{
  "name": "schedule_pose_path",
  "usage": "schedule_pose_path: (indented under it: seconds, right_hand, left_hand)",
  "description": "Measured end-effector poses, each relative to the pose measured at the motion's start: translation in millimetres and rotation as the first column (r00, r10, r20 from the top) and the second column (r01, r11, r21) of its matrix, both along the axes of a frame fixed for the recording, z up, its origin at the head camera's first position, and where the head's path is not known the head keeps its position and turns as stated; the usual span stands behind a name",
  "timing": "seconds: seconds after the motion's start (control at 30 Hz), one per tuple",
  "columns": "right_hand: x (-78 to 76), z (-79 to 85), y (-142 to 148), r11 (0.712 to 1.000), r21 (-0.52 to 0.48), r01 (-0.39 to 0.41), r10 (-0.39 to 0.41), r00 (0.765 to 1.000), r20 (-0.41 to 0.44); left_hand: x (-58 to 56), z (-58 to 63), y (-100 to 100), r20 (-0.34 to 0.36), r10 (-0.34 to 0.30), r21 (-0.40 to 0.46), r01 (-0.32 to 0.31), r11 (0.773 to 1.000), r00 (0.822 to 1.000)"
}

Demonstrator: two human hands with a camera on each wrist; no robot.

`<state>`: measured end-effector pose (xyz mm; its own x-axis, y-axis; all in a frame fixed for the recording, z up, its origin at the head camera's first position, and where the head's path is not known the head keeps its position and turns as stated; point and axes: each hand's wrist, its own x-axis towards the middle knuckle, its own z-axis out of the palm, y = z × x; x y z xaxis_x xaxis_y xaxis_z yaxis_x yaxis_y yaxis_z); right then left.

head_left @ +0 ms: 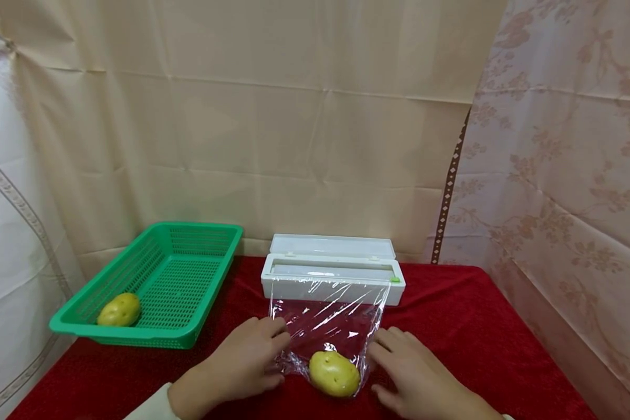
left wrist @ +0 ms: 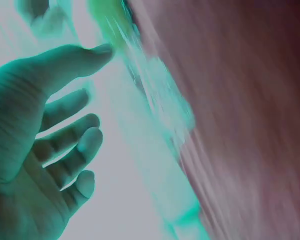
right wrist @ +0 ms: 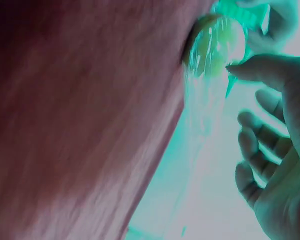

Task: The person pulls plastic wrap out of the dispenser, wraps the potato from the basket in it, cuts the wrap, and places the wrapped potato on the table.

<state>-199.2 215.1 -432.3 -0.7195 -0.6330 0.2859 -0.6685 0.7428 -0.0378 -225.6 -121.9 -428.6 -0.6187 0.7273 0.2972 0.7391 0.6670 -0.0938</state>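
Observation:
A yellow potato lies on the red cloth between the two hands, with clear cling film over it. The film runs from the potato back to a white cling film dispenser, whose lid stands up. At the film's left edge is my left hand, thumb apart and fingers loosely bent with nothing between them. My right hand sits by the film's right edge, just beside the potato. In the right wrist view, its thumb tip overlaps the edge of the wrapped potato, and the other fingers are relaxed.
A green basket stands at the left with another potato in its front corner. A small green piece sits at the dispenser's right end. Beige curtains hang behind the table, and red cloth covers it.

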Motion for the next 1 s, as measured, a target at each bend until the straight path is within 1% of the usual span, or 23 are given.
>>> schedule_pose_path:
  seconds: [0.03,0.1,0.2,0.3,0.4,0.5,0.6,0.67,0.73,0.87,0.93,1.0]
  right_hand:
    - [-0.1,0.3,-3.1,0.999,0.007,-0.048,0.048,0.999,0.012]
    - [-0.6,0.1,-10.2,0.993,0.027,-0.115,0.113,0.992,0.055]
    - [-2.7,-3.7,-20.5,0.988,0.052,-0.145,0.142,0.988,0.067]
    - [-5.7,-9.1,-25.9,0.987,0.048,-0.156,0.157,0.988,-0.004]
    - [-8.7,-13.4,-26.3,0.987,0.016,-0.161,0.162,0.985,-0.063]
    - [-11.6,-15.9,-23.2,0.986,-0.037,-0.164,0.161,0.985,-0.067]
    - [-14.3,-16.8,-18.6,0.979,-0.101,-0.174,0.171,0.984,-0.045]
    - [-16.6,-16.8,-16.1,0.974,-0.142,-0.178,0.177,0.984,-0.019]
    - [-19.7,-16.4,-14.3,0.969,-0.173,-0.175,0.18,0.983,0.019]
    - [-27.2,-13.5,-13.4,0.962,-0.225,-0.156,0.182,0.978,0.104]
    - [-30.2,-11.0,-14.0,0.958,-0.249,-0.144,0.176,0.978,0.109]
    - [-32.1,-8.6,-15.2,0.953,-0.266,-0.148,0.176,0.981,0.085]
  left_hand:
    - [2.5,0.2,7.4,-0.017,-0.024,0.007,0.025,1.0,1.0]
    - [6.1,-1.6,22.5,-0.027,-0.076,0.017,0.076,0.997,0.997]
    - [7.0,-6.9,41.2,-0.021,-0.131,-0.004,0.131,0.991,0.991]
    - [3.4,-14.0,51.1,-0.02,-0.152,-0.013,0.152,0.988,0.988]
    - [-1.3,-18.4,54.0,-0.013,-0.165,0.017,0.166,0.986,0.986]
    - [-5.3,-18.3,53.1,0.034,-0.188,0.082,0.185,0.979,0.982]
    - [-8.8,-15.4,50.9,0.129,-0.208,0.161,0.187,0.969,0.97]
    - [-11.3,-13.9,49.7,0.211,-0.208,0.209,0.164,0.964,0.955]
    - [-14.8,-12.9,49.0,0.288,-0.205,0.243,0.136,0.961,0.935]
    - [-25.3,-13.4,48.7,0.414,-0.203,0.28,0.088,0.956,0.887]
    - [-32.2,-14.1,48.9,0.461,-0.211,0.296,0.075,0.952,0.862]
    - [-39.3,-14.3,49.2,0.507,-0.214,0.306,0.058,0.95,0.835]
